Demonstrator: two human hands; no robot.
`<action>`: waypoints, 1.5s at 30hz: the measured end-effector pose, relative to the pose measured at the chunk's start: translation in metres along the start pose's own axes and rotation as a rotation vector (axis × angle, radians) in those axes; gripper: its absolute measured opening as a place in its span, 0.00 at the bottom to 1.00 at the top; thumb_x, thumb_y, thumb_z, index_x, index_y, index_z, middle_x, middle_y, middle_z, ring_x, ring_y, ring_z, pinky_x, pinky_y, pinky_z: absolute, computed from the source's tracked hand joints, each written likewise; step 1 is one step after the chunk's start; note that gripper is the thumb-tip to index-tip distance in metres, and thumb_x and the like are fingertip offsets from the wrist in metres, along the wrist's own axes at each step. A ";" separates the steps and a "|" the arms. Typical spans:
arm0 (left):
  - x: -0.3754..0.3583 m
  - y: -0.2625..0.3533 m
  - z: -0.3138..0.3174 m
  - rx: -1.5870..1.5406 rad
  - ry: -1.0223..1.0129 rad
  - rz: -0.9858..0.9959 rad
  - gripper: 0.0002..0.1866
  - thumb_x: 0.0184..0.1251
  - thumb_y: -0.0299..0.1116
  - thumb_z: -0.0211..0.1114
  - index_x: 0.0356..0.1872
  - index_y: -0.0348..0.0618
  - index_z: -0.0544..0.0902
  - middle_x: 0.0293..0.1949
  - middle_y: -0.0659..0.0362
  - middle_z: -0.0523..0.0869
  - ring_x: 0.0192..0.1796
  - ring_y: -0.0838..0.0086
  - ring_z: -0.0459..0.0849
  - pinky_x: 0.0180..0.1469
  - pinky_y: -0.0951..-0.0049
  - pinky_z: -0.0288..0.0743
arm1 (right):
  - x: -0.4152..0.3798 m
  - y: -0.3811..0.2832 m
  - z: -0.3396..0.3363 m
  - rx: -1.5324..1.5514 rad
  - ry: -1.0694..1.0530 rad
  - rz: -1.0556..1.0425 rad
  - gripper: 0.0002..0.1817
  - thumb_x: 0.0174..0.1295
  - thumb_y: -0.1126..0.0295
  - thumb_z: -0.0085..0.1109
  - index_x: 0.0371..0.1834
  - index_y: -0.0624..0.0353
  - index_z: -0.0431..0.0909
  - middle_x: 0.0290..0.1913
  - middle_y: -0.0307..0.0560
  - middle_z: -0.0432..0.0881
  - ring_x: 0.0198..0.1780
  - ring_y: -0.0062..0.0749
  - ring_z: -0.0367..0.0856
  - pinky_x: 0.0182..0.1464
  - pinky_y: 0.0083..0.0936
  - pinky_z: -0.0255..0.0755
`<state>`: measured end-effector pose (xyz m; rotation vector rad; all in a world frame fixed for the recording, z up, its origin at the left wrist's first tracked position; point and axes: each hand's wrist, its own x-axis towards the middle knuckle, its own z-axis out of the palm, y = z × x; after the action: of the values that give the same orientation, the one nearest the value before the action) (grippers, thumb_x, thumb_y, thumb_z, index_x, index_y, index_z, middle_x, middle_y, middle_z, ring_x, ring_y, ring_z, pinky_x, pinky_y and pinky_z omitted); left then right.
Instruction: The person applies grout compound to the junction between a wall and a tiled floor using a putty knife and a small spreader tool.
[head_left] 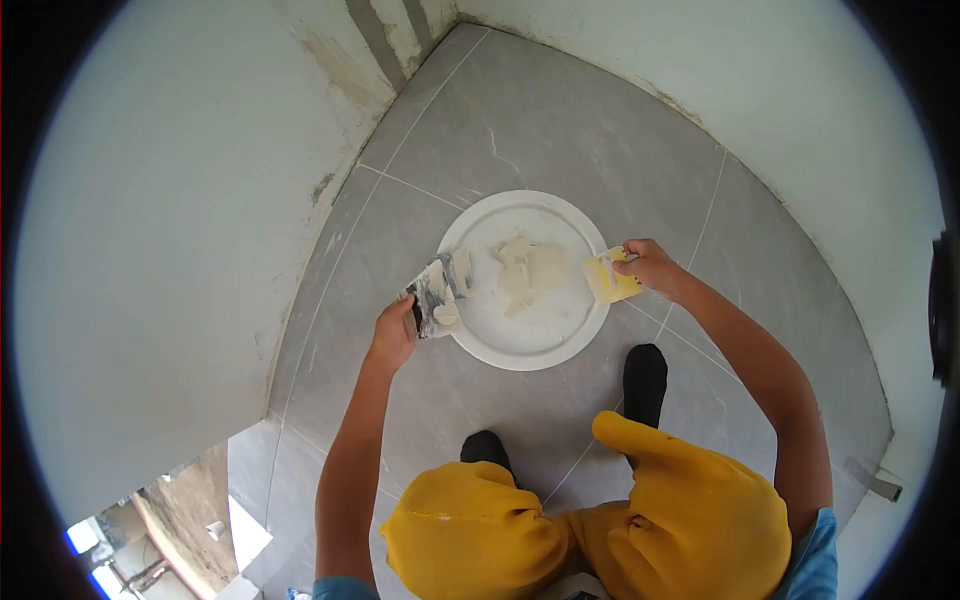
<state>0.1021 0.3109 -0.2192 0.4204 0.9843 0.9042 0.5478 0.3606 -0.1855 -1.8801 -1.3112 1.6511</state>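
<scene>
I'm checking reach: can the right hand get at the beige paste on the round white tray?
Probably yes: the right hand holds a yellow scraper at the rim of the tray, and nothing visible blocks the way to the paste.

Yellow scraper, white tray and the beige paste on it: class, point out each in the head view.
Yellow scraper (pixel 607 282): head view, flat blade.
White tray (pixel 523 362): head view, near rim.
Beige paste (pixel 543 266): head view, middle of the patch.

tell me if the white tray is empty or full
Neither: beige paste lies near the middle of the tray, its white surface showing around it.
</scene>
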 end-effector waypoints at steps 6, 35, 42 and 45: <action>-0.007 0.014 0.024 -0.044 0.055 -0.063 0.22 0.78 0.37 0.45 0.66 0.36 0.68 0.62 0.54 0.78 0.63 0.64 0.77 0.67 0.60 0.68 | 0.001 0.016 0.013 0.079 0.023 0.037 0.08 0.65 0.71 0.62 0.41 0.63 0.79 0.38 0.43 0.82 0.39 0.23 0.81 0.42 0.26 0.74; 0.211 -0.006 0.360 0.642 -0.238 -0.395 0.21 0.77 0.40 0.50 0.61 0.35 0.72 0.55 0.54 0.82 0.56 0.70 0.82 0.61 0.66 0.74 | -0.118 0.148 -0.144 -0.100 0.774 -0.084 0.08 0.65 0.75 0.53 0.45 0.66 0.73 0.33 0.57 0.83 0.30 0.50 0.83 0.35 0.42 0.77; 0.093 0.051 0.331 0.642 -0.206 -0.495 0.23 0.77 0.41 0.48 0.63 0.35 0.71 0.55 0.52 0.82 0.56 0.68 0.82 0.57 0.66 0.77 | -0.047 0.149 -0.099 -1.009 0.636 -0.262 0.08 0.50 0.75 0.62 0.34 0.59 0.85 0.45 0.52 0.78 0.40 0.42 0.78 0.33 0.32 0.77; 0.049 0.067 0.314 0.586 -0.221 -0.410 0.22 0.78 0.42 0.47 0.63 0.37 0.72 0.56 0.50 0.81 0.58 0.65 0.81 0.59 0.62 0.76 | -0.060 0.162 -0.066 -1.315 0.447 -0.258 0.04 0.48 0.73 0.64 0.27 0.58 0.87 0.46 0.48 0.77 0.42 0.38 0.77 0.32 0.29 0.76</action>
<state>0.3508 0.4154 -0.0384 0.7606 1.0707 0.1799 0.6801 0.2491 -0.2492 -2.2375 -2.5208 0.0288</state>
